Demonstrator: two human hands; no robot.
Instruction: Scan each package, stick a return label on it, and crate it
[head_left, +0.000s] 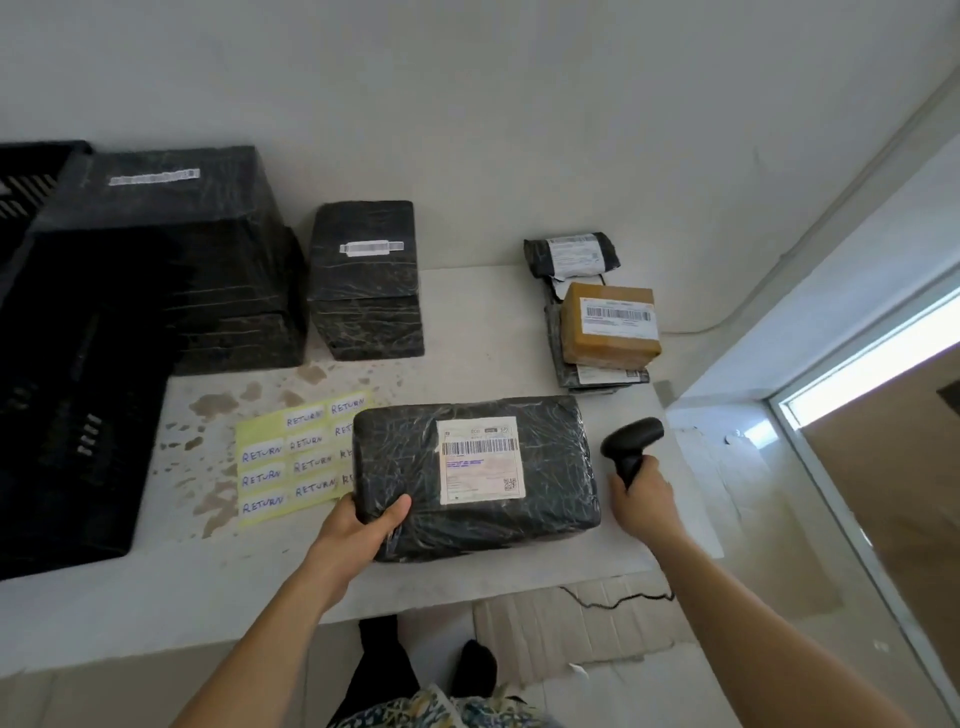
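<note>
A large black-wrapped package (415, 467) with a white shipping label and barcode on top lies on the white table (467, 338). My left hand (363, 525) grips its near left corner. To the right of the package, my right hand (641, 501) holds a black handheld scanner (631, 444), whose head tilts toward the package. A yellow sheet of RETURN labels (291, 457) lies flat to the package's left, partly under it. A black crate (67, 415) stands at the table's left end.
Two black-wrapped parcels, a big one (171, 260) and a smaller one (366, 280), stand at the back. A brown box (610, 325) tops a stack of mailers at the back right, with a small black mailer (571, 254) behind it. Flattened cardboard (571, 623) covers the floor.
</note>
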